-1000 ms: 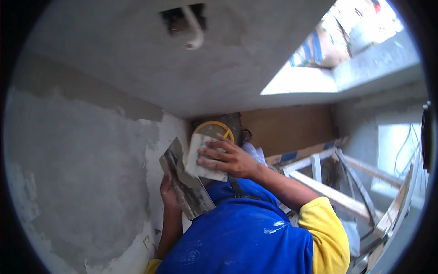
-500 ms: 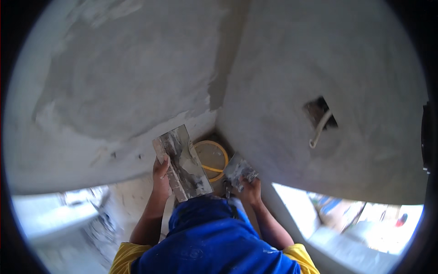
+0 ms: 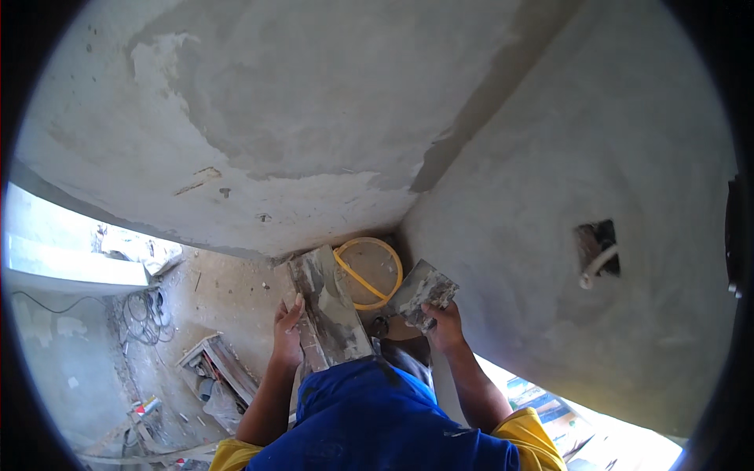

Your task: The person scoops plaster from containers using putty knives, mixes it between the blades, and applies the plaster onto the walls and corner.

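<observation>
My left hand point(image 3: 287, 334) is closed on a long flat metal plastering trowel point(image 3: 330, 302) smeared with grey mortar, held low in front of my blue-clothed body. My right hand point(image 3: 442, 328) grips a smaller square metal blade point(image 3: 418, 284) with mortar on it, held apart from the trowel, at its right. Just beyond the two tools, a yellow ring-shaped thing point(image 3: 349, 269) with a crosspiece lies in the corner; I cannot make out whether it is hose or a rim. The tools' handles are mostly hidden.
A patchy plastered wall point(image 3: 298, 94) meets a smoother wall point(image 3: 534, 298) with a square cut-out point(image 3: 597, 243) and protruding pale pipe. The dusty floor point(image 3: 200, 282) at left holds coiled cable point(image 3: 145, 322), a wooden box of odds and ends point(image 3: 224, 365) and debris. Bright openings show at both sides.
My view has swung round toward the corner and the patchy wall. The small blade, earlier over the trowel's right edge, is now drawn away to the right. Both hands keep their tools.
</observation>
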`<action>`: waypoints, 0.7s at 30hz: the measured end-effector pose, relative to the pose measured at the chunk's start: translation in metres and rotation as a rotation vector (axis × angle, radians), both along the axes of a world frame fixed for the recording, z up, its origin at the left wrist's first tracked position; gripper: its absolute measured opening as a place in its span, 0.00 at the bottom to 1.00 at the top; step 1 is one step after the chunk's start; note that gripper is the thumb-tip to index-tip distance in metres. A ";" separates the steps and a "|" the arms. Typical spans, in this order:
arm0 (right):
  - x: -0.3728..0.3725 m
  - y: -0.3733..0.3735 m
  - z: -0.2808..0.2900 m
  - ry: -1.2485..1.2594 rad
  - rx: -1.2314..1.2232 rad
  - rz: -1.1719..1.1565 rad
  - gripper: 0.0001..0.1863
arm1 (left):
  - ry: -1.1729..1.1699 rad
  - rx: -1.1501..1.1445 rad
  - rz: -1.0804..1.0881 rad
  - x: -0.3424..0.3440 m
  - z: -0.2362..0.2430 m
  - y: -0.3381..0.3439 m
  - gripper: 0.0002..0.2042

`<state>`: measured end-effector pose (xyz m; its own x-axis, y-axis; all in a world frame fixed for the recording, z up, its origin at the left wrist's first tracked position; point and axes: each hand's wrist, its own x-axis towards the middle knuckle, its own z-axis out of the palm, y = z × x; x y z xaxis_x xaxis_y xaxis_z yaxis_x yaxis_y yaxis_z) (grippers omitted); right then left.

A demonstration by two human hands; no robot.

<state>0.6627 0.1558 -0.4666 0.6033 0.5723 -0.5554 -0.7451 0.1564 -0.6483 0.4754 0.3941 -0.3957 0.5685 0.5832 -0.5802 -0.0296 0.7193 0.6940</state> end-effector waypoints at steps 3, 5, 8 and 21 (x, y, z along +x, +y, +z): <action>0.001 0.003 -0.019 0.003 0.061 -0.014 0.26 | 0.017 0.036 -0.033 -0.001 -0.040 0.010 0.18; -0.006 0.002 -0.027 0.000 0.076 -0.051 0.27 | 0.031 0.051 -0.059 -0.005 -0.065 0.017 0.17; -0.012 -0.011 -0.042 0.245 0.122 -0.069 0.27 | 0.045 0.077 -0.191 -0.006 -0.100 0.021 0.16; -0.028 0.015 -0.087 0.136 0.294 -0.093 0.24 | -0.004 0.499 -0.396 0.010 -0.184 0.011 0.19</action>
<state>0.6343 0.1705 -0.5537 0.5924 0.6659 -0.4535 -0.7953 0.3933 -0.4613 0.4853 0.4056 -0.5801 0.7983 0.5277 -0.2904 0.1689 0.2668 0.9488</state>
